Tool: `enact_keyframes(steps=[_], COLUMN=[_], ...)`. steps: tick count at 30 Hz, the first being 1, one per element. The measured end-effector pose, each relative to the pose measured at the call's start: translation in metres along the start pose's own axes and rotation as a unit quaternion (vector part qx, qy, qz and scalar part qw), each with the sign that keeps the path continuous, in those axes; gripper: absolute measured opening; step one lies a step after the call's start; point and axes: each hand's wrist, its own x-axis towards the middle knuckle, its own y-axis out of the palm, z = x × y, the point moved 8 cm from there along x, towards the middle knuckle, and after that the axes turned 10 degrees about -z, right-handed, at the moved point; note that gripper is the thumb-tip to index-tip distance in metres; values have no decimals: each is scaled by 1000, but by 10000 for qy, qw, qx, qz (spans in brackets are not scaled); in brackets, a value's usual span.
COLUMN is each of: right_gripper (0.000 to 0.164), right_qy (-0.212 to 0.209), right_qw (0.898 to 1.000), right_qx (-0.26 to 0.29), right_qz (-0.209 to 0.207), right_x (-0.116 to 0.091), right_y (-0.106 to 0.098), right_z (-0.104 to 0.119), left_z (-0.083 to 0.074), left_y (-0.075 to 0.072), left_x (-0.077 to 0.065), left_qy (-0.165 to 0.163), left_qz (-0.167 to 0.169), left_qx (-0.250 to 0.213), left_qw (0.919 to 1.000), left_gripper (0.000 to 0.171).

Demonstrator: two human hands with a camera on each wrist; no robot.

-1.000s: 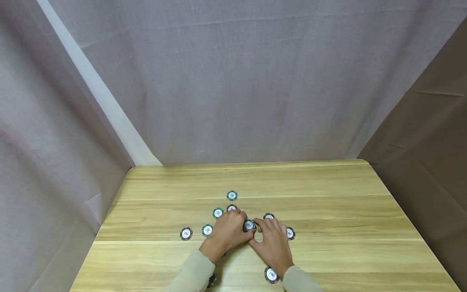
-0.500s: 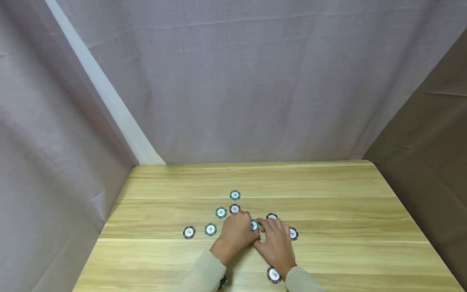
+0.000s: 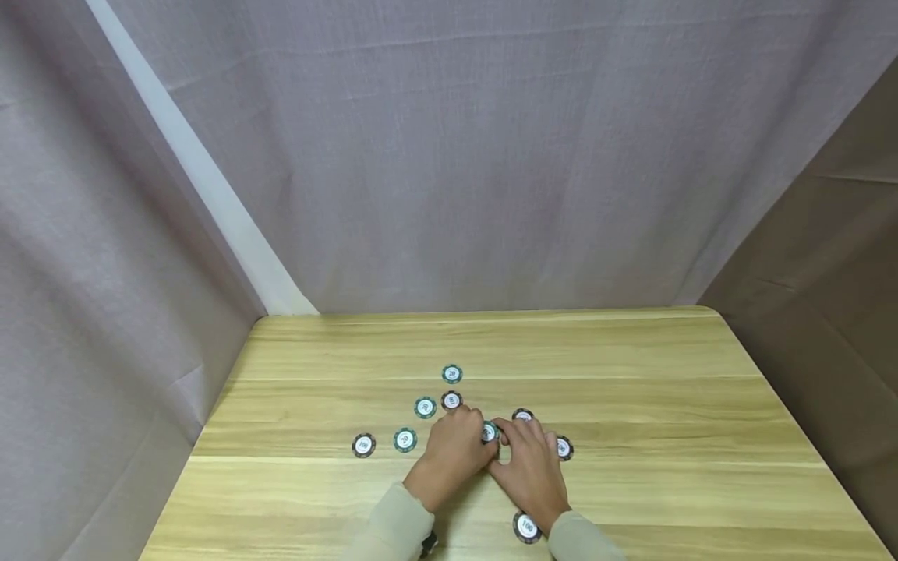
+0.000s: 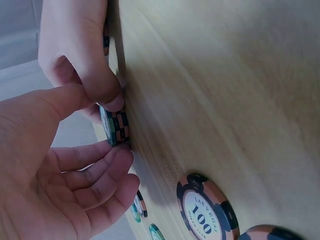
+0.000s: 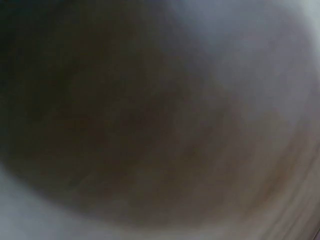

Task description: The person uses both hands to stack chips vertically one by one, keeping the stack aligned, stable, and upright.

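In the head view, my left hand point(image 3: 452, 456) and right hand point(image 3: 531, 465) meet round a short stack of poker chips point(image 3: 489, 432) with a green one on top. The left wrist view shows the stack point(image 4: 115, 125) edge-on, its lower chips black and orange. Fingertips of my left hand point(image 4: 70, 175) hold its near side, and the thumb reaches across to the other hand. My right hand point(image 4: 82, 55) pinches the stack's opposite side close over the table. The right wrist view is dark and blurred.
Loose green 20 chips lie around, one at the back point(image 3: 452, 374) and one left of my hand point(image 3: 404, 439). Black-and-orange 100 chips include one far left point(image 3: 363, 445), one beside my right fingers point(image 3: 564, 448) and one by my right wrist point(image 3: 527, 527).
Over the last second my left hand has shifted slightly right and covers more of the stack. The head view has also shifted a little. Nothing visibly changes in the last half second.
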Motion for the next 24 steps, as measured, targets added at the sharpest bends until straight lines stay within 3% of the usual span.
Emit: enact_keyframes(steps=[10,18,24], right_gripper=[50,43,43], right_qy=[-28,1,109], right_qw=[9999,9997,9995], right_qx=[49,212,286], right_qz=[-90,-134,-78], right_x=[-1,0,1], right_y=[0,1,1], right_z=[0,0,-4], left_z=[1,11,20], left_y=[-7,-25,-43], left_x=[-8,-14,-14], left_qy=[45,254,257], left_qz=[-69,-323,-209], left_qx=[40,24,-30], left_qw=[10000,9992,9994], left_gripper=[25,16,33])
